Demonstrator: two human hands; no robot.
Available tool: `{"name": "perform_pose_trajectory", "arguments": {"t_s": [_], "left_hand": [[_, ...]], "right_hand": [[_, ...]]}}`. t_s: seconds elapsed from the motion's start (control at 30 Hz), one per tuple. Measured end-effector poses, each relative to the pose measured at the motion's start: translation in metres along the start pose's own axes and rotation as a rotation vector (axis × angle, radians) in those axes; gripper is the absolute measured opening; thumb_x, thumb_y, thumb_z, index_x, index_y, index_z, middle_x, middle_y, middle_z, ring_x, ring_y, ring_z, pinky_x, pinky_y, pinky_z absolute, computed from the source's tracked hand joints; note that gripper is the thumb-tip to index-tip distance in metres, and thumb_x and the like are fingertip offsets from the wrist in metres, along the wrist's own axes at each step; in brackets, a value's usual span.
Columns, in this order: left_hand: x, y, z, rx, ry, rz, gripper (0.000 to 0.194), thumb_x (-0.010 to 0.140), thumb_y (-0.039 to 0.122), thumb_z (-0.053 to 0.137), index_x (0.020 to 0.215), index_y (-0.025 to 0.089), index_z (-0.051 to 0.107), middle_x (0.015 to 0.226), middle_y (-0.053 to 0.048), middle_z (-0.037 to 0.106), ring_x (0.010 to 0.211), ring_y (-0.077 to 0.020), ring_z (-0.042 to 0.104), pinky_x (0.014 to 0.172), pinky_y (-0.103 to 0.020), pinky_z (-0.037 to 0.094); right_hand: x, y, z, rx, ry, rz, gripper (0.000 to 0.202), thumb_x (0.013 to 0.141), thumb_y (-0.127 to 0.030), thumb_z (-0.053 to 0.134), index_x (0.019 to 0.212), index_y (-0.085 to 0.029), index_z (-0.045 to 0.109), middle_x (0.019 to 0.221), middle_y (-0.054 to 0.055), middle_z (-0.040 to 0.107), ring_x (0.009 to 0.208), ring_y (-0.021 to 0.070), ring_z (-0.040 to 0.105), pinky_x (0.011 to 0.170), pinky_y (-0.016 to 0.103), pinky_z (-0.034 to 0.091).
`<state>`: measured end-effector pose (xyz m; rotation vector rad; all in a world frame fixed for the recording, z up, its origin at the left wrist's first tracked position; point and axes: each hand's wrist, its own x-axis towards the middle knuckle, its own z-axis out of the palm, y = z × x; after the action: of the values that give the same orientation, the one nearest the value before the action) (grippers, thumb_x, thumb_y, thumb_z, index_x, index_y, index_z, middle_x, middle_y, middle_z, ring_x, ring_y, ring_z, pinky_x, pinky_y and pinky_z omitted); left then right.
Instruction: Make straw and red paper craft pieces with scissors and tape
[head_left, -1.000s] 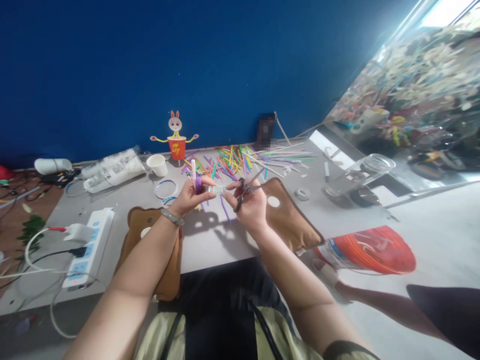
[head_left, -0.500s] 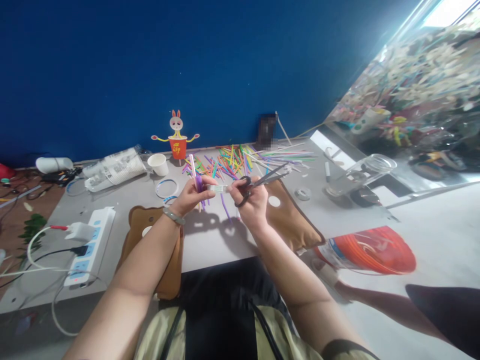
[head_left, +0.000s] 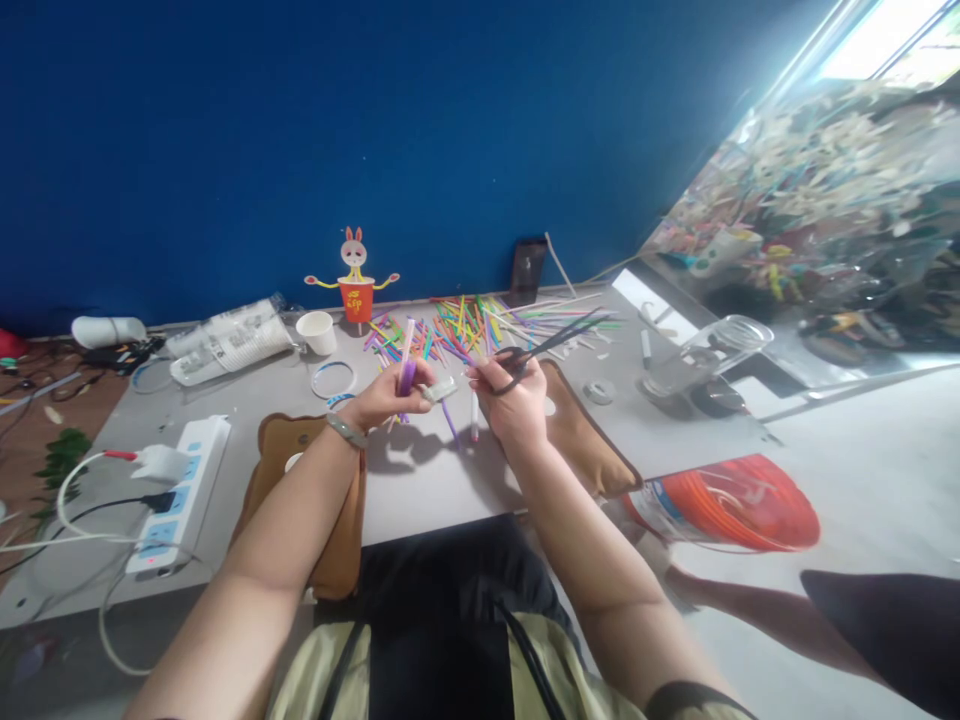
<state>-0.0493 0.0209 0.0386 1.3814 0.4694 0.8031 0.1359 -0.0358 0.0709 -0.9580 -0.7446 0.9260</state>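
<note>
My left hand point(head_left: 394, 394) is closed around a purple straw point(head_left: 407, 375) with a pale upper end, standing upright. The same fingers hold a small clear-white piece point(head_left: 439, 389) that looks like tape. Black scissors point(head_left: 551, 340) are in my right hand point(head_left: 516, 398), handles in the fingers and blades pointing away to the upper right. My right thumb and fingertip are pinched close to the tape-like piece, with a small gap between; anything thin in that pinch is too small to make out. Many coloured straw pieces point(head_left: 465, 322) lie scattered behind both hands.
A red cup with a rabbit figure point(head_left: 357, 300), a white paper cup point(head_left: 317, 333) and wrapped cups point(head_left: 232, 340) stand at the back. A power strip point(head_left: 176, 500) lies left, brown pouches point(head_left: 589, 440) flank the middle. At right are a tape roll point(head_left: 598, 392), clear jug point(head_left: 709, 365) and red bucket point(head_left: 735, 505).
My right hand has moved right with the scissors, away from my left. The tape-like piece, earlier spanning both hands, now sits tilted in my left fingers.
</note>
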Motion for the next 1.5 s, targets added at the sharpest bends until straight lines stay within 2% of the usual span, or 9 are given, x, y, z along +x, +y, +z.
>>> {"name": "perform_pose_trajectory", "arguments": {"t_s": [0.23, 0.37, 0.57, 0.77, 0.97, 1.17, 1.27, 1.37, 1.5], "left_hand": [[0.006, -0.007, 0.007, 0.009, 0.008, -0.094, 0.047, 0.077, 0.045, 0.075, 0.11, 0.016, 0.058, 0.074, -0.003, 0.069, 0.049, -0.0052, 0.048, 0.047, -0.018, 0.026], [0.006, -0.007, 0.005, -0.014, 0.071, -0.037, 0.06, 0.073, 0.041, 0.08, 0.123, 0.016, 0.059, 0.077, -0.004, 0.071, 0.065, -0.0121, 0.063, 0.055, -0.02, 0.036], [0.005, -0.006, 0.003, -0.039, 0.07, 0.045, 0.052, 0.075, 0.035, 0.079, 0.123, 0.017, 0.065, 0.087, -0.007, 0.072, 0.086, -0.0197, 0.07, 0.075, -0.027, 0.048], [0.003, -0.003, 0.0, -0.055, -0.008, -0.006, 0.063, 0.075, 0.034, 0.078, 0.133, 0.019, 0.06, 0.082, -0.005, 0.07, 0.067, -0.0118, 0.062, 0.058, -0.021, 0.041], [0.002, -0.002, 0.0, -0.017, 0.053, -0.083, 0.062, 0.074, 0.035, 0.073, 0.133, 0.016, 0.061, 0.078, -0.005, 0.07, 0.045, -0.0026, 0.034, 0.044, -0.021, 0.019], [0.003, 0.0, 0.0, -0.06, 0.123, -0.095, 0.057, 0.071, 0.032, 0.073, 0.125, 0.014, 0.066, 0.077, -0.007, 0.07, 0.054, -0.0086, 0.051, 0.047, -0.019, 0.029], [0.004, -0.001, 0.0, -0.094, 0.151, -0.049, 0.053, 0.07, 0.031, 0.073, 0.12, 0.014, 0.068, 0.077, -0.007, 0.07, 0.065, -0.0137, 0.06, 0.055, -0.022, 0.04], [0.006, -0.003, -0.001, -0.12, 0.154, 0.0, 0.052, 0.07, 0.03, 0.074, 0.119, 0.014, 0.068, 0.078, -0.007, 0.071, 0.072, -0.0162, 0.063, 0.063, -0.025, 0.046], [0.006, -0.006, -0.002, -0.126, 0.155, 0.026, 0.052, 0.07, 0.027, 0.075, 0.12, 0.016, 0.067, 0.086, -0.007, 0.072, 0.079, -0.0179, 0.066, 0.073, -0.03, 0.05]], "right_hand": [[-0.002, -0.008, 0.016, -0.055, -0.2, 0.032, 0.037, 0.063, -0.032, 0.084, 0.076, -0.021, 0.052, 0.065, -0.005, 0.062, 0.055, 0.0142, 0.067, 0.048, 0.024, 0.056], [0.006, -0.003, 0.015, -0.027, -0.171, 0.056, 0.039, 0.06, -0.029, 0.085, 0.077, -0.021, 0.05, 0.062, -0.006, 0.061, 0.055, 0.0142, 0.067, 0.051, 0.024, 0.057], [0.027, -0.009, 0.003, 0.024, -0.024, 0.062, 0.036, 0.059, -0.024, 0.083, 0.074, -0.021, 0.05, 0.061, -0.005, 0.062, 0.058, 0.0122, 0.067, 0.056, 0.022, 0.057], [0.048, -0.016, -0.013, -0.101, -0.135, 0.189, 0.036, 0.059, -0.028, 0.084, 0.075, -0.021, 0.052, 0.064, -0.003, 0.063, 0.062, 0.0133, 0.066, 0.057, 0.023, 0.055], [0.07, -0.026, -0.026, -0.327, -0.368, 0.243, 0.044, 0.056, -0.04, 0.086, 0.076, -0.019, 0.054, 0.063, -0.002, 0.062, 0.06, 0.0145, 0.065, 0.052, 0.023, 0.046], [0.098, -0.033, -0.059, -0.783, -0.45, 0.16, 0.047, 0.059, -0.054, 0.082, 0.072, -0.019, 0.054, 0.06, -0.001, 0.059, 0.049, 0.0099, 0.047, 0.048, 0.025, 0.033], [0.11, -0.029, -0.078, -1.255, -0.377, 0.027, 0.041, 0.054, -0.039, 0.085, 0.07, -0.021, 0.053, 0.061, -0.001, 0.059, 0.057, 0.0142, 0.051, 0.053, 0.026, 0.033], [0.116, -0.026, -0.09, -1.603, -0.448, -0.028, 0.031, 0.052, -0.025, 0.083, 0.072, -0.021, 0.058, 0.067, 0.002, 0.063, 0.067, 0.019, 0.056, 0.057, 0.028, 0.034], [0.106, -0.03, -0.089, -1.451, -0.397, -0.1, 0.029, 0.054, -0.026, 0.083, 0.07, -0.02, 0.06, 0.066, 0.001, 0.064, 0.066, 0.0179, 0.056, 0.058, 0.027, 0.036]]}}
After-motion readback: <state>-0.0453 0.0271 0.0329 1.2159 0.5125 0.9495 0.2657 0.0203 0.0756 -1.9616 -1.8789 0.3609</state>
